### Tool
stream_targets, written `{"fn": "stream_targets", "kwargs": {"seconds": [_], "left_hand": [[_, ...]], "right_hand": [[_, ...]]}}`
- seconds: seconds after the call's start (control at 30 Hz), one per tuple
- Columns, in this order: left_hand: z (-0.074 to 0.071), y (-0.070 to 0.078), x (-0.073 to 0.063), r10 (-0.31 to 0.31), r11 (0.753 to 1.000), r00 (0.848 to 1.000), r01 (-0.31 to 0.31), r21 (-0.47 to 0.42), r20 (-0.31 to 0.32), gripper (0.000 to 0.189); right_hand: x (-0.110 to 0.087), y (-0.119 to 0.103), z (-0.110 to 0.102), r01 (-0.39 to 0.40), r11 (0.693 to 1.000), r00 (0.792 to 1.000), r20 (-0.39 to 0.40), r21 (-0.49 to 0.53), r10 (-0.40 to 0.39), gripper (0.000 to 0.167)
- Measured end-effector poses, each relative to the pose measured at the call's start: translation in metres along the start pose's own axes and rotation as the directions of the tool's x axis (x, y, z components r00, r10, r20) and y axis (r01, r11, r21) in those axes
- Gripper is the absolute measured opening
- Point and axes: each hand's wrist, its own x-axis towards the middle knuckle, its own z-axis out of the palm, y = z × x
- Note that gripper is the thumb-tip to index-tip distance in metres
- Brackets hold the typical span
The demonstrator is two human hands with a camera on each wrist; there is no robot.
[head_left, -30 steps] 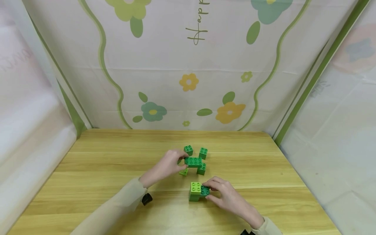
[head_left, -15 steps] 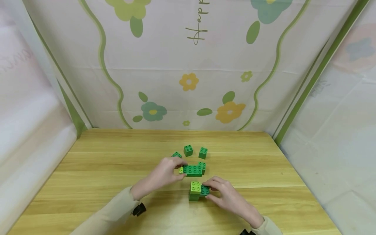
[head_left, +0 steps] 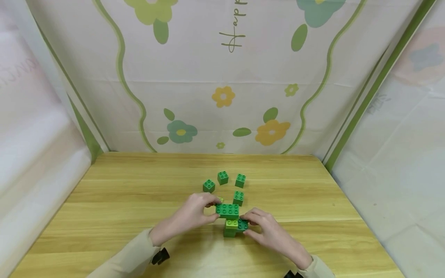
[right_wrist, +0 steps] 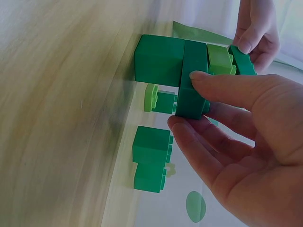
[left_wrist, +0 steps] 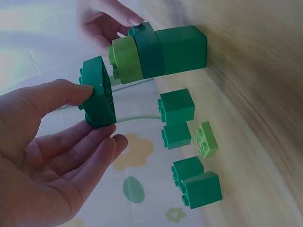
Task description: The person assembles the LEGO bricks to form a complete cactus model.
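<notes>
My left hand (head_left: 196, 212) pinches a long green toy brick (head_left: 227, 211) by its left end, thumb on the near side. In the left wrist view that brick (left_wrist: 99, 92) hangs just apart from the top of a small stack. The stack has a tall green block (right_wrist: 158, 59) at the bottom, a dark green brick (right_wrist: 192, 94) across it, and a lime brick (right_wrist: 219, 59) on top at one end. With thumb and fingers my right hand (head_left: 265, 229) grips the dark green brick's overhanging right end.
Behind the stack stand several loose square green blocks, among them one at the left (head_left: 209, 186), one at the back (head_left: 223, 177) and one nearer (head_left: 238, 198). A lime brick (left_wrist: 206, 140) lies among them. A printed cloth (head_left: 222, 116) rises behind the wooden table (head_left: 139, 170).
The left hand has brought the long green brick toward me, from among the loose blocks to above the lime brick of the stack. The right hand has stayed in place.
</notes>
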Motion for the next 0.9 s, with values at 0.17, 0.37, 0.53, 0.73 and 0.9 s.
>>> {"fn": "stream_targets", "kwargs": {"seconds": [0.17, 0.37, 0.53, 0.73, 0.9], "left_hand": [[0.0009, -0.0005, -0.0032, 0.003, 1.000, 1.000, -0.003, -0.006, 0.015, 0.028], [0.0018, -0.0002, -0.0065, -0.011, 1.000, 0.999, 0.011, -0.011, 0.034, 0.027], [0.0014, 0.0009, -0.0083, -0.017, 1.000, 0.999, 0.018, -0.018, 0.038, 0.028], [0.0017, 0.0016, -0.0096, -0.022, 0.999, 0.998, 0.025, -0.043, 0.052, 0.032], [0.0022, 0.0014, -0.0105, -0.006, 0.999, 0.998, 0.010, -0.049, 0.070, 0.037]], "right_hand": [[0.0009, 0.0001, -0.0015, -0.018, 1.000, 1.000, 0.014, 0.012, 0.018, 0.037], [0.0011, -0.0011, -0.0029, -0.017, 1.000, 1.000, 0.025, 0.016, 0.017, 0.036], [0.0013, -0.0011, -0.0024, -0.007, 1.000, 1.000, 0.016, 0.014, 0.007, 0.036], [0.0011, -0.0016, -0.0022, -0.007, 1.000, 1.000, 0.020, 0.012, 0.007, 0.036], [0.0009, -0.0014, -0.0018, -0.006, 1.000, 1.000, 0.022, 0.012, 0.006, 0.037]]}}
